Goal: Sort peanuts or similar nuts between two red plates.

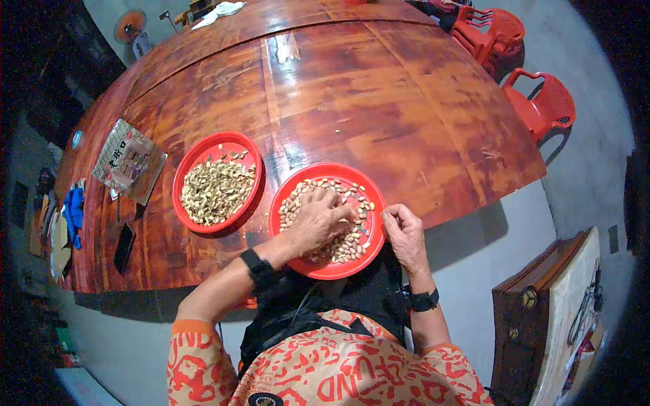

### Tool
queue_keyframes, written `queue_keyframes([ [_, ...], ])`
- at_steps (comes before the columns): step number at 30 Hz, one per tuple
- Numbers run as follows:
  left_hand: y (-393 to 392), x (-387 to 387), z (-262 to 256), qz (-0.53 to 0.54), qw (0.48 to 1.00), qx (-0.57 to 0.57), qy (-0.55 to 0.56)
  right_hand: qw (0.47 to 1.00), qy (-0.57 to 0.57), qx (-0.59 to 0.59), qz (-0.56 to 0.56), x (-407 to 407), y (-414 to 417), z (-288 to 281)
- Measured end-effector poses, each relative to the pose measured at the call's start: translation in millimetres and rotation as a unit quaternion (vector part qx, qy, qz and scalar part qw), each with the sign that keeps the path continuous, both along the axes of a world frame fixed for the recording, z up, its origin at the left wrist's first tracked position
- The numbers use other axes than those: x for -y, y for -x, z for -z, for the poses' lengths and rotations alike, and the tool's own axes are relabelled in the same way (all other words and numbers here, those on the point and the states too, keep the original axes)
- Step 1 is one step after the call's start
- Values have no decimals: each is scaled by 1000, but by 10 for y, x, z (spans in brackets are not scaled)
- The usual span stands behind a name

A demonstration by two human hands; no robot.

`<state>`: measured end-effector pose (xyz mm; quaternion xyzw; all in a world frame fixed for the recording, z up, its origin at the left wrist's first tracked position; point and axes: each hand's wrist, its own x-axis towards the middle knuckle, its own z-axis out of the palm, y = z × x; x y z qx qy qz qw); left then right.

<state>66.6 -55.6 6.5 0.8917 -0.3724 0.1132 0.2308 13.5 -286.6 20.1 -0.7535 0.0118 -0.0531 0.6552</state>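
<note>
A round red plastic tray point(377, 238) full of unpeeled nuts point(345, 248), which look like peanuts or pistachios, sits at the table's near edge. My left hand point(317, 221) rests over the middle of it, fingers down among the nuts; whether they grip any is hidden. At the tray's right rim is my right hand point(403, 231), its thumb and forefinger pinched together at the rim; I cannot tell whether something small is between them. To the left, a second red tray point(177, 203) holds a heap of pale, broken shells point(216, 193).
The large glossy wooden table point(386, 111) carries a printed bag point(129, 161), a dark phone-like object point(124, 248) and a blue cloth point(74, 215) at the left. Red plastic chairs point(546, 104) stand beyond its right edge. A wooden cabinet point(523, 304) stands at the lower right.
</note>
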Motion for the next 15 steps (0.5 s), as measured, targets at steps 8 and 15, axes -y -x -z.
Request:
queue_keyframes([
  [8, -190, -21, 74, -98, 995, 17, 14, 1000, 1, -24, -4, 31, 9, 73],
  [15, -27, 380, 74, -6, 1000, -7, 11, 1000, 7, -14, 9, 48, 8, 73],
])
